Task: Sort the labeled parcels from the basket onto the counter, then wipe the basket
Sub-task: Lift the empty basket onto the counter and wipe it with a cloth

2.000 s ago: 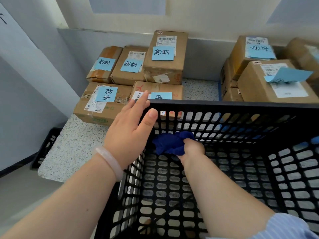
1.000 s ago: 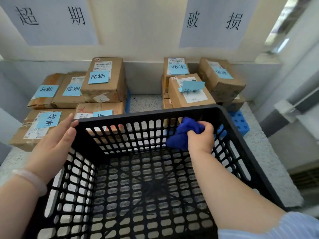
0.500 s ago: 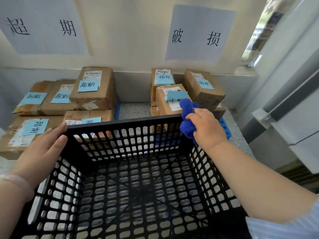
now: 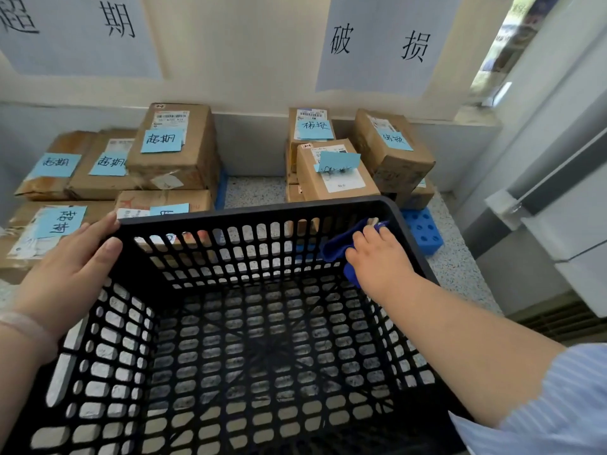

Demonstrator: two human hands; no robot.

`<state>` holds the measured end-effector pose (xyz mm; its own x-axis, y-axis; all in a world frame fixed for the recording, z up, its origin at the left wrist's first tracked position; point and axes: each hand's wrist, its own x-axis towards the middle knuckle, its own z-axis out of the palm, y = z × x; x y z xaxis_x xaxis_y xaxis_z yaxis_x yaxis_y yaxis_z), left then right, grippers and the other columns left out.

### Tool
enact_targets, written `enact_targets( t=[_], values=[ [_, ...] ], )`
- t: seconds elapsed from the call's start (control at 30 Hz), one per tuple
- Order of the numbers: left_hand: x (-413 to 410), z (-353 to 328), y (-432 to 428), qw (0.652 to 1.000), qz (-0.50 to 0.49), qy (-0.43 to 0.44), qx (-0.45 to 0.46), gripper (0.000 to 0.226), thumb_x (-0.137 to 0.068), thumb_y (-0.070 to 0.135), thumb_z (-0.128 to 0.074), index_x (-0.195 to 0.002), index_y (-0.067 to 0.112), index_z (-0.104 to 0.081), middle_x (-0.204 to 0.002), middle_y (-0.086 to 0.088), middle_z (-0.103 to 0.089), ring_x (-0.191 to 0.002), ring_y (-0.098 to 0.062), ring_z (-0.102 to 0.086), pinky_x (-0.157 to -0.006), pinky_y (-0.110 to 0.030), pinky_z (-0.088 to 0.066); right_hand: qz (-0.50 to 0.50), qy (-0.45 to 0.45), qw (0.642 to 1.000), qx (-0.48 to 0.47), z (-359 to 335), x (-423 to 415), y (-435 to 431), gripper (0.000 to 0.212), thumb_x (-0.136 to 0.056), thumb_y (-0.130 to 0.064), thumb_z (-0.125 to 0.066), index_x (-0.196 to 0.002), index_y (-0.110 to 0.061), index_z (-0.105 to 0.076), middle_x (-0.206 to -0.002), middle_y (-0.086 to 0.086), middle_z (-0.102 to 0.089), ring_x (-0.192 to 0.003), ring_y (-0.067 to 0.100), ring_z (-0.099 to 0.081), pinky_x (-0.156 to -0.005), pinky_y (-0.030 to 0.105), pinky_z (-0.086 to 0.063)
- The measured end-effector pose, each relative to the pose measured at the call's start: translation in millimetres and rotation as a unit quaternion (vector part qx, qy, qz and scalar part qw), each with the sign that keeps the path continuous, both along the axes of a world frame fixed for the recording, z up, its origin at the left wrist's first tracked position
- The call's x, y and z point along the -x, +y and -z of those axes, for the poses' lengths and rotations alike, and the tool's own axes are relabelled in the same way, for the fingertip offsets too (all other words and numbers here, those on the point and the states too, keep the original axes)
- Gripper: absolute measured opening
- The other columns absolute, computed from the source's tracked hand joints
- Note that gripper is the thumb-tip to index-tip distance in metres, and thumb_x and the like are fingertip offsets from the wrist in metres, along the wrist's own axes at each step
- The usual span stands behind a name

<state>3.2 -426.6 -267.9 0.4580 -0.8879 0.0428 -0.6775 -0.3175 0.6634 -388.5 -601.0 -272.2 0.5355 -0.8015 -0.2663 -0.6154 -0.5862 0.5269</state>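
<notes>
A black plastic basket point(image 4: 249, 213) with lattice walls and a lattice floor fills the foreground, standing on a speckled counter point(image 4: 256, 192) with no parcels inside it; its openings are rounded rectangles and its rim is a solid band. On the wall above hang two pale paper signs, one at left point(image 4: 78, 34) and one at right point(image 4: 377, 44), each bearing two large handwritten characters. Beneath the left sign sits a group of brown cardboard parcels point(image 4: 174, 159), taped and scuffed, each carrying a light blue sticky note with handwriting; beneath the right sign sits a second group of parcels point(image 4: 335, 178), stacked and tagged the same way, well apart from the first with bare counter between. The person's left hand point(image 4: 69, 267) braces the basket's far left corner, fingers straight and close together on the outside of the rim, thumb laid against the inner side. The right hand point(image 4: 381, 257), reaching from a pale striped sleeve point(image 4: 558, 405), presses into the far right corner inside the basket, fingers curled round a bunched dark blue cloth point(image 4: 338, 244) held against the lattice wall just under the rim. A blue block with round holes point(image 4: 422, 229) lies on the counter just beyond that corner. A pale bangle point(image 4: 26, 326) circles the left wrist.
</notes>
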Motion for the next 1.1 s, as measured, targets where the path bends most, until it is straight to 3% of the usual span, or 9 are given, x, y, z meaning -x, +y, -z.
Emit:
enact_targets(
  t=[0.23,0.33,0.43,0.5,0.57,0.7,0.8,0.9,1.1],
  values=[
    [2.3,-1.3,-0.6,1.000,-0.008,-0.013,0.004,0.043,-0.083,0.085,-0.024,-0.125,0.077,-0.031,-0.153,0.007,-0.043,-0.145,-0.019,-0.032,-0.117,-0.056,-0.026,-0.017,0.056,0.990,-0.129,21.6,-3.5,11.6,0.040,-0.097,-0.022,-0.046,-0.138,-0.021,-0.046,-0.134,0.007,-0.053,-0.126,0.030,-0.042,-0.104,0.043,-0.034],
    [6.7,-5.9,1.0,0.999,-0.008,-0.029,-0.019,0.064,-0.085,0.079,-0.026,-0.145,0.056,-0.030,-0.154,0.004,-0.042,-0.145,-0.022,-0.032,-0.117,-0.055,-0.026,-0.014,0.074,0.980,-0.185,24.7,-3.1,21.9,0.041,-0.096,-0.018,-0.047,-0.137,-0.020,-0.045,-0.133,0.008,-0.055,-0.123,0.030,-0.045,-0.098,0.041,-0.037],
    [21.9,-15.8,-1.7,0.991,-0.004,-0.116,-0.065,0.071,-0.095,0.068,-0.031,-0.153,0.028,-0.034,-0.153,-0.007,-0.043,-0.144,-0.029,-0.033,-0.119,-0.055,-0.023,0.058,-0.069,0.969,-0.230,13.7,-2.8,19.7,0.040,-0.093,-0.014,-0.048,-0.132,-0.021,-0.048,-0.130,0.008,-0.054,-0.121,0.029,-0.047,-0.095,0.039,-0.040],
    [39.5,-22.2,-4.0,0.970,0.012,-0.223,-0.091,0.074,-0.096,0.068,-0.026,-0.154,0.022,-0.033,-0.154,-0.008,-0.042,-0.146,-0.029,-0.030,-0.121,-0.051,-0.016,0.126,-0.201,0.936,-0.261,4.1,0.3,16.2,0.038,-0.093,-0.015,-0.050,-0.129,-0.026,-0.051,-0.126,0.005,-0.057,-0.114,0.026,-0.051,-0.091,0.037,-0.043],
    [66.6,-24.3,-8.4,0.967,0.039,-0.238,-0.079,0.070,-0.096,0.065,-0.028,-0.154,0.025,-0.033,-0.156,-0.005,-0.039,-0.147,-0.026,-0.027,-0.122,-0.048,-0.013,0.180,-0.315,0.884,-0.296,-3.4,3.2,17.2,0.035,-0.094,-0.019,-0.054,-0.126,-0.032,-0.052,-0.120,-0.001,-0.059,-0.105,0.019,-0.055,-0.088,0.034,-0.044],
    [142.5,-16.6,-27.3,0.981,0.169,0.006,-0.099,0.072,-0.092,0.050,-0.057,-0.155,0.038,-0.024,-0.160,0.007,-0.025,-0.149,-0.013,-0.020,-0.121,-0.036,-0.019,0.243,-0.502,0.748,-0.360,-19.6,-3.0,31.7,0.037,-0.094,-0.030,-0.063,-0.128,-0.037,-0.049,-0.111,-0.012,-0.056,-0.104,0.008,-0.055,-0.079,0.023,-0.042],
    [190.5,-10.2,-45.2,0.937,0.217,0.236,-0.138,0.084,-0.089,0.041,-0.069,-0.154,0.045,-0.016,-0.154,0.007,-0.030,-0.141,-0.013,-0.033,-0.115,-0.032,-0.031,0.244,-0.551,0.705,-0.375,-31.7,-10.9,42.5,0.045,-0.090,-0.033,-0.069,-0.128,-0.039,-0.047,-0.108,-0.020,-0.054,-0.101,0.000,-0.052,-0.076,0.013,-0.040],
    [213.8,-4.1,-54.7,0.880,0.192,0.421,-0.109,0.067,-0.088,0.022,-0.073,-0.138,0.050,-0.038,-0.137,0.006,-0.056,-0.119,-0.008,-0.057,-0.106,-0.030,-0.045,0.253,-0.575,0.669,-0.396,-34.7,-13.1,50.1,0.054,-0.086,-0.024,-0.072,-0.131,-0.039,-0.047,-0.119,-0.015,-0.056,-0.114,0.005,-0.055,-0.095,0.026,-0.048],
    [235.7,13.1,-67.4,0.859,0.155,0.480,-0.085,0.025,-0.092,0.015,-0.068,-0.116,0.022,-0.064,-0.110,-0.004,-0.073,-0.106,-0.022,-0.068,-0.091,-0.031,-0.056,0.295,-0.578,0.641,-0.409,-43.5,19.1,56.4,0.079,-0.075,-0.028,-0.075,-0.142,-0.046,-0.038,-0.142,-0.014,-0.045,-0.129,0.008,-0.046,-0.111,0.041,-0.040]
  ],
)
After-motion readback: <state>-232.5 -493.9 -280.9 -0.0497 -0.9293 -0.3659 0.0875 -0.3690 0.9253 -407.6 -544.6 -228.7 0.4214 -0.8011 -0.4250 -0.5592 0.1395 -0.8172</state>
